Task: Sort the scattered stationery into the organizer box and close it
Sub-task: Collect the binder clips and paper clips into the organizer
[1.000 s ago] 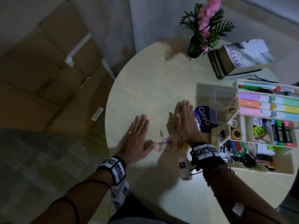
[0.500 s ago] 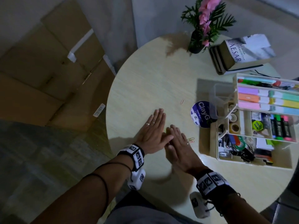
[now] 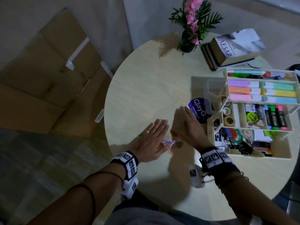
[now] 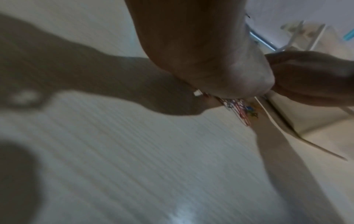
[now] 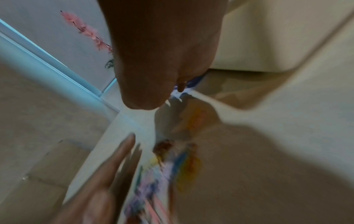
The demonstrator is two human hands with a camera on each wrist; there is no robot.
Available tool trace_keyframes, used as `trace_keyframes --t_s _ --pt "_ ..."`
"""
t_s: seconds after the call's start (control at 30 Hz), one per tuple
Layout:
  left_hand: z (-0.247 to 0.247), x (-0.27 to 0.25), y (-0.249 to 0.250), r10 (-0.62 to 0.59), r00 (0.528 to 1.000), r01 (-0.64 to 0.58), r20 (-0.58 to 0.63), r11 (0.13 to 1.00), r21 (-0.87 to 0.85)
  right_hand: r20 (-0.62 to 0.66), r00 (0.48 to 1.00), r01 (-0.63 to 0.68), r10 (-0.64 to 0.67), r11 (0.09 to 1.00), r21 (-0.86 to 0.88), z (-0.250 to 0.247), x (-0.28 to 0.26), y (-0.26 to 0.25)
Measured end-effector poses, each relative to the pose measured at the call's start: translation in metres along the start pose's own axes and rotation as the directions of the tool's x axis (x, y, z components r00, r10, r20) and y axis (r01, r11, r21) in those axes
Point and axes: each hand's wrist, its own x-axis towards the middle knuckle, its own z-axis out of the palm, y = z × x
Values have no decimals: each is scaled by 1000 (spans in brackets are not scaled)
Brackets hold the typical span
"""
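Observation:
A small heap of coloured paper clips [image 3: 168, 141] lies on the round table [image 3: 146, 88], between my two hands. My left hand [image 3: 152, 137] lies flat with straight fingers, its thumb side against the heap. My right hand [image 3: 185, 125] stands on edge on the other side, fingers straight, and holds nothing. One stray clip [image 3: 177, 100] lies farther back. The tiered organizer box [image 3: 259, 114] stands open at the right, full of highlighters, markers and tape rolls. In the wrist views the clips [image 4: 241, 112] [image 5: 164, 174] show blurred beside the palms.
A round blue ClayG tin [image 3: 198, 111] lies just left of the organizer. A clear plastic cup [image 3: 214, 93] stands behind it. A potted pink flower [image 3: 193, 26] and a stack of books [image 3: 230, 47] sit at the back. Cardboard boxes [image 3: 48, 70] lie on the floor at left.
My hands first closed together over the clips, then parted slightly. The right hand moved forward and onto its edge, and the gathered heap now shows between the hands.

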Motion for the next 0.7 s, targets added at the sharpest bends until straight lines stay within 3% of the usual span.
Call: trace_keyframes --t_s 0.17,0.27,0.4,0.53,0.6,0.7 --pt "1 -29 -27 -155 987 154 -28 988 -30 153 988 -18 37 993 -119 -5 70 -10" --pt "10 -46 -38 -233 972 234 25 971 -44 179 984 23 9 984 -179 0 73 -15" --pt "20 -53 -41 -219 973 222 71 974 -48 233 971 -2 50 980 -199 21 21 -17" --pt "22 -37 -24 -204 978 207 47 977 -48 283 958 101 -41 975 -200 34 -42 -22" --pt "22 -25 -11 -138 990 139 28 990 -24 250 962 141 -108 983 -118 33 -60 -20" --pt "24 -10 6 -35 999 36 40 999 -32 93 983 163 -157 985 -62 25 -73 -13"
